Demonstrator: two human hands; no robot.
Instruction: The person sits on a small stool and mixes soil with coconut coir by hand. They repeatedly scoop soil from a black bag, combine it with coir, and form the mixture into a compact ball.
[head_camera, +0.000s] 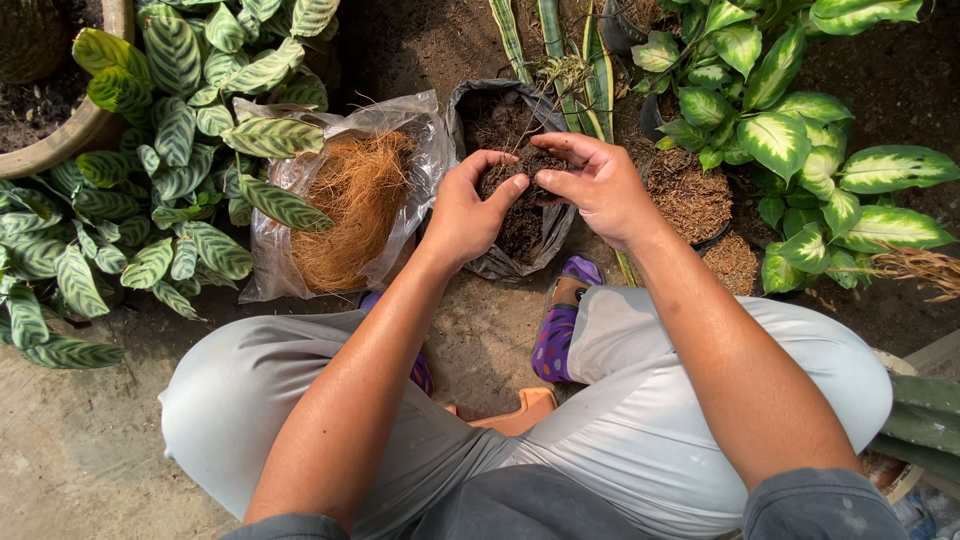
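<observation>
My left hand (468, 210) and my right hand (592, 183) are cupped together around a clump of dark soil (512, 172), held just above an open black plastic bag (505, 262) that has more of the same soil inside. Both hands press on the clump from either side, fingers curled. To the left of the black bag lies a clear plastic bag (275, 285) filled with brown coconut fibre (352, 205). I am squatting, with my knees in light grey trousers below the hands.
Striped-leaf plants (165, 150) crowd the left, and a clay pot (70, 135) sits at top left. Green-and-cream leafy plants (790, 120) in black pots with fibre mulch (690, 195) stand on the right. A purple sandal (560, 325) and an orange stool edge (520, 410) are below.
</observation>
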